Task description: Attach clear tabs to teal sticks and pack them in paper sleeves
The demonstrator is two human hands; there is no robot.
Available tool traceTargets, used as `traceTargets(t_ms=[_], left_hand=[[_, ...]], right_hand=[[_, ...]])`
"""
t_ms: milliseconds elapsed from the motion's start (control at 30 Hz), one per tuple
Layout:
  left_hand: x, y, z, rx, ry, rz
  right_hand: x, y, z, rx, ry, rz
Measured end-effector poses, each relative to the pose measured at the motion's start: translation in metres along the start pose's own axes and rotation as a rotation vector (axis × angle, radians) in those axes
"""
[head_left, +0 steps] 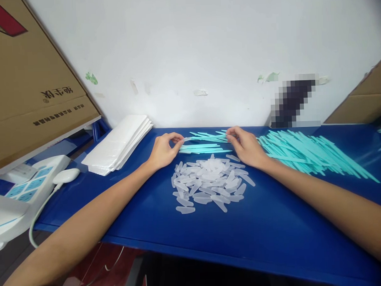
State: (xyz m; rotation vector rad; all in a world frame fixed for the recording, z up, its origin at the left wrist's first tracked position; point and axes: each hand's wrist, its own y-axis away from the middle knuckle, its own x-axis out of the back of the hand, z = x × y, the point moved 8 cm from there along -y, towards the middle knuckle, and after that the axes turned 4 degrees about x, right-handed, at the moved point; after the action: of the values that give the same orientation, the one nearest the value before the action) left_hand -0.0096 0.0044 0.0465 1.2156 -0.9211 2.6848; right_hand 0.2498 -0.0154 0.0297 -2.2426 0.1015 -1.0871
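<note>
My left hand [166,149] is closed in a pinch on the translucent left end of a thin turquoise stick [205,137]. At the other end of this stick, the thumb and fingers of my right hand [244,146] are pinched together. It is held level above the table; the fingertips partly hide both ends. Beneath and just in front of it lie several loose turquoise sticks [200,149], roughly side by side. Closer to me is a heap of small translucent plastic pieces [212,179], blade-shaped. A large pile of turquoise sticks [306,151] lies right of my right hand.
White flat packets [115,141] are stacked at the left on the blue table [225,237]. A white power strip [38,181] with a plugged-in charger [66,175] sits at the left edge. Cardboard boxes [29,82] stand at both sides, and a white wall [187,55] rises behind.
</note>
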Motion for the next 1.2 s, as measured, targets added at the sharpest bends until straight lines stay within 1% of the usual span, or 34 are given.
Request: traceTargets(t_ms=[100,233,333,400,467,567,667,800,1033,1200], left_hand=[[-0.002,0.001,0.004,-0.029,0.017,-0.015],[-0.012,0.003,0.013,-0.068,0.038,-0.061],[-0.02,0.003,0.017,-0.061,0.05,-0.098],[-0.021,0.002,0.017,-0.052,0.038,-0.101],[-0.019,0.001,0.015,-0.037,0.016,-0.083],[-0.018,0.0,0.01,-0.034,-0.013,-0.08],[-0.02,0.0,0.008,-0.035,-0.029,-0.097],[-0.019,-0.002,0.007,-0.039,-0.042,-0.11],[-0.014,-0.002,0.002,-0.117,-0.111,-0.148],[-0.01,-0.002,0.0,-0.106,-0.131,-0.115]], right_hand=[[-0.002,0.001,-0.002,0.015,0.001,-0.019],[-0.007,0.003,-0.008,0.104,0.016,-0.054],[-0.004,0.003,-0.005,0.075,0.025,-0.017],[-0.003,0.003,-0.003,0.049,0.024,-0.005],[-0.004,0.004,-0.005,0.057,0.013,-0.028],[-0.007,0.005,-0.011,0.12,-0.004,-0.065],[-0.008,0.005,-0.015,0.173,-0.01,-0.072],[-0.009,0.004,-0.01,0.135,-0.022,-0.07],[-0.008,0.002,-0.009,0.081,0.035,-0.07],[-0.011,-0.001,0.006,0.009,0.137,-0.079]])
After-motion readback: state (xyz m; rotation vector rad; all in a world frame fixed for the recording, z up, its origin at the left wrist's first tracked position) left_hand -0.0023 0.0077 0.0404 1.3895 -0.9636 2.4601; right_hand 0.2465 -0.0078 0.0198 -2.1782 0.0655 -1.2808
